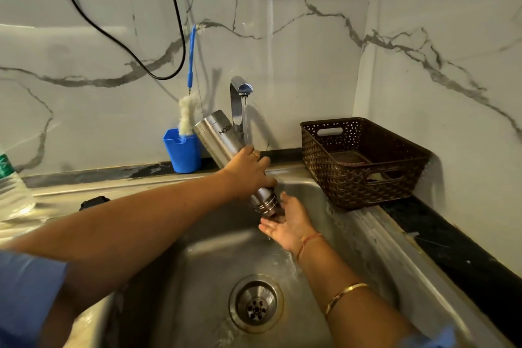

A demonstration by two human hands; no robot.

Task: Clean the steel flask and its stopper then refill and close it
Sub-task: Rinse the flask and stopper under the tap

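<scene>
1. The steel flask [226,147] is upside down and tilted over the sink [353,237]. Its open mouth points down and its flat bottom points up toward the wall.
2. The left hand [248,171] is wrapped tight around the middle of the flask and holds it up in the air.
3. The right hand [285,222] is flat and open, palm up, right under the mouth of the flask. It grips nothing. The rim of the flask looks like it touches the palm, but it is hard to be sure.
4. A little water drips off the right hand into the sink.
5. The tap [240,99] stands behind the flask. A thin stream of water runs down from it, just behind the left hand.
6. The drain [256,304] sits low in the wet sink, between the two arms.
7. A black round thing that may be the stopper [94,202] lies on the counter to the left of the sink, well apart from the flask. The left arm hides part of it.
8. A blue cup [182,154] stands by the wall, just left of the flask. A bottle brush [187,113] with white bristles and a blue handle stands in it.
9. A brown basket [364,162] sits on the right side, by the corner of the wall.
10. A clear plastic bottle [12,186] stands at the far left edge.
11. A black cable [118,42] hangs down the marble wall.
</scene>
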